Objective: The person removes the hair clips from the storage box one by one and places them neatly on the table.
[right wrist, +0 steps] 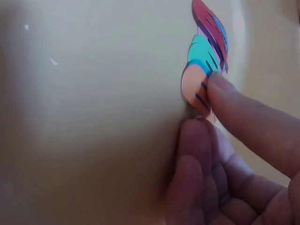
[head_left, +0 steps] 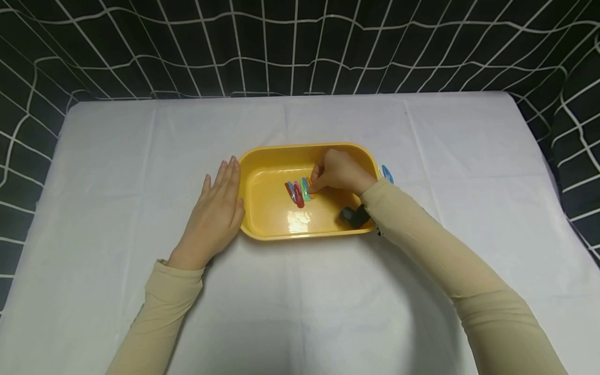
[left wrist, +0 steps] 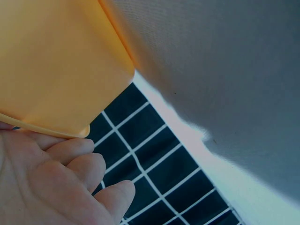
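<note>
A row of several colourful snap hair clips [head_left: 299,195], red, blue, pink and green among them, lies on the floor of the yellow tray [head_left: 272,226]. At the right end of the row, my right hand [head_left: 339,172] pinches an orange hair clip [right wrist: 193,85] between thumb and fingers. Its neighbours overlap in the right wrist view, with green and red clips farther along. My left hand [head_left: 213,216] rests against the left rim of the tray, fingers straight and close together. The left wrist view has its fingers beside the tray's wall [left wrist: 56,70].
A white cloth [head_left: 290,302] covers the table. Dark walls with white netting [head_left: 300,47] stand at the back and sides. A small blue object [head_left: 387,174] sits just outside the tray's right rim. A black wrist camera [head_left: 354,216] hangs below the right wrist, inside the tray.
</note>
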{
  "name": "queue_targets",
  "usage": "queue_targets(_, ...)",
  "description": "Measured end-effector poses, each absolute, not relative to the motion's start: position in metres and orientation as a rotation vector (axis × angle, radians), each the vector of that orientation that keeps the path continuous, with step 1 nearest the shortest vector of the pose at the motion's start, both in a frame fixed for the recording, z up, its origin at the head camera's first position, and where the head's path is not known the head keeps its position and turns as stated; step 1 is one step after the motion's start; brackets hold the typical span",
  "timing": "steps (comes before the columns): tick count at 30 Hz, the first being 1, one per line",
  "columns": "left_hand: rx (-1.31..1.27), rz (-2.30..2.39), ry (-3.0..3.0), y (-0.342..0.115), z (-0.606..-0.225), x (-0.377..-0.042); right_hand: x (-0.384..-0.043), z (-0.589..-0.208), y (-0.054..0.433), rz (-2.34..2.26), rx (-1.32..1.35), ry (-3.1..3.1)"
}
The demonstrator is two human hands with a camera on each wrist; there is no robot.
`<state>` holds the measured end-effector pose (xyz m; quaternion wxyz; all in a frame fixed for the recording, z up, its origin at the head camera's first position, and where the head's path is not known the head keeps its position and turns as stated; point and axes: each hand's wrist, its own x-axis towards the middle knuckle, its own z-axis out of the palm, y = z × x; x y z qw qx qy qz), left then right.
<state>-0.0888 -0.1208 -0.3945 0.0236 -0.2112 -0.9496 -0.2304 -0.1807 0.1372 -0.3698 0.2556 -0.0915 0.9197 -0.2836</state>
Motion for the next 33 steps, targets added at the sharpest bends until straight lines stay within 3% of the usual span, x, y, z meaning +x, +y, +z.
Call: queue_targets(33,-0.65,-0.718,-2.938,-0.122,-0.395,-0.089,-0.185,-0.375,0.156,-1.149,-0.19,2.139)
